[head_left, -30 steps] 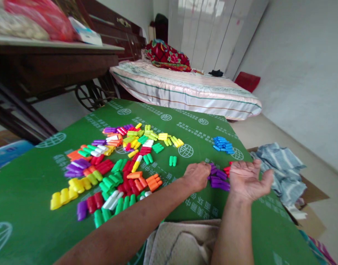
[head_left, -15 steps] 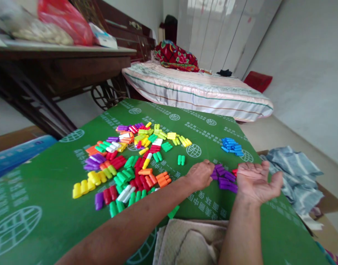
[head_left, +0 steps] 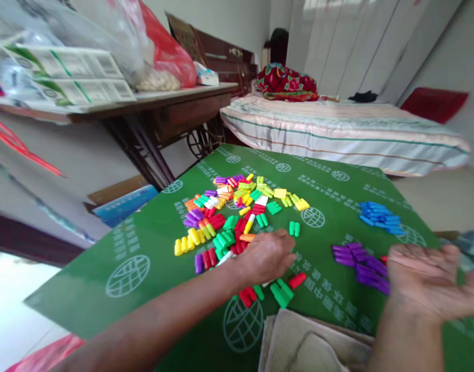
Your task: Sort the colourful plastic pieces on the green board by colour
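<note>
Many small coloured plastic pieces, shaped like short tubes side by side, lie in a mixed pile [head_left: 225, 240] on the green table [head_left: 171, 305]. Over the near right part of that pile is my left hand [head_left: 270, 253], knuckles up, fingers bent and slightly apart. Its fingertips are partly hidden, and I see nothing held. My right hand [head_left: 425, 279], somewhat blurred, rests palm up with loosely curled fingers and thumb apart; no piece shows in it. Beside it lies a group of purple pieces [head_left: 363, 263], with a bit of red at its edge. Blue pieces [head_left: 380, 217] form another group farther back.
A folded beige cloth [head_left: 306, 346] lies at the table's near edge. Behind stands a bed [head_left: 337, 129] with a striped cover. On the left, a sewing-machine table [head_left: 155, 101] carries bags and boxes [head_left: 78, 72].
My left hand has moved left from the purple pieces to the mixed pile. My right hand stays palm up near the purple group. The view has turned left.
</note>
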`<state>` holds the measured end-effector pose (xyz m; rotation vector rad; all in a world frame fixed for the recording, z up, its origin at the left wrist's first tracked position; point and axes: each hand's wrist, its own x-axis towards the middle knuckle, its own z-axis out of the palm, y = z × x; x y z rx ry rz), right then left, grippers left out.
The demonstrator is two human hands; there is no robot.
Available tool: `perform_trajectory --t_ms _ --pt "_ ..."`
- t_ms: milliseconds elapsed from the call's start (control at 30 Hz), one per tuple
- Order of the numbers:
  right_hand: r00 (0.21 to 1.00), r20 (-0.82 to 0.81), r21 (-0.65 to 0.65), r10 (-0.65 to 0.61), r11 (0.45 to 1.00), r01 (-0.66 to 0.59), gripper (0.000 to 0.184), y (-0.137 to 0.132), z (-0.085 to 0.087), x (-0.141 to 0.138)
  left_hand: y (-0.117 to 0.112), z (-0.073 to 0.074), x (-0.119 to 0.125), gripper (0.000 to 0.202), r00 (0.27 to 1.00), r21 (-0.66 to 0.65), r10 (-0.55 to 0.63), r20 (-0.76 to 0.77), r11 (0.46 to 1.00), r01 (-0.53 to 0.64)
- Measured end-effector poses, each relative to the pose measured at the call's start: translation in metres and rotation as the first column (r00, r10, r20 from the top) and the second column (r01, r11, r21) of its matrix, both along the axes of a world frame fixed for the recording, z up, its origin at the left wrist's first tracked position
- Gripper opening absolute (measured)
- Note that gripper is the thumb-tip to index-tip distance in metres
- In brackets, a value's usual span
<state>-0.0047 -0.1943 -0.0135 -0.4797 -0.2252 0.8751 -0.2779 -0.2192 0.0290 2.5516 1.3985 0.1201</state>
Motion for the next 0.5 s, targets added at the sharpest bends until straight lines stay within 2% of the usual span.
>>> perform_trajectory --t_ms 100,200,233,333,433,500 --pt "1.0 0.018 -0.021 -0.005 1.0 0.005 0.049 0.001 0.002 -0.005 -0.028 0.006 -0.068 0.021 0.973 0.037 0.228 -0.025 0.973 -0.227" --pt "1.0 0.021 -0.031 -0.011 0.999 0.012 0.042 0.003 0.003 -0.008 -0.053 -0.006 -0.125 0.021 0.908 0.108 0.419 -0.024 0.904 -0.414" --pt "0.999 0.03 -0.031 -0.011 0.999 0.012 0.039 0.003 0.002 -0.008 -0.06 -0.013 -0.139 0.024 0.875 0.16 0.485 -0.007 0.864 -0.478" --pt "0.997 0.073 -0.021 -0.01 1.0 0.012 0.032 0.005 -0.002 -0.007 -0.075 -0.036 -0.159 0.031 0.813 0.2 0.582 0.016 0.795 -0.573" --pt "0.997 0.077 -0.017 -0.02 1.0 0.021 0.03 0.006 -0.005 -0.004 -0.079 -0.053 -0.161 0.029 0.797 0.228 0.599 0.075 0.768 -0.599" --pt "0.999 0.051 -0.014 -0.015 1.0 0.015 0.031 0.005 -0.004 -0.001 -0.077 -0.061 -0.163 0.022 0.851 0.18 0.505 0.14 0.833 -0.524"
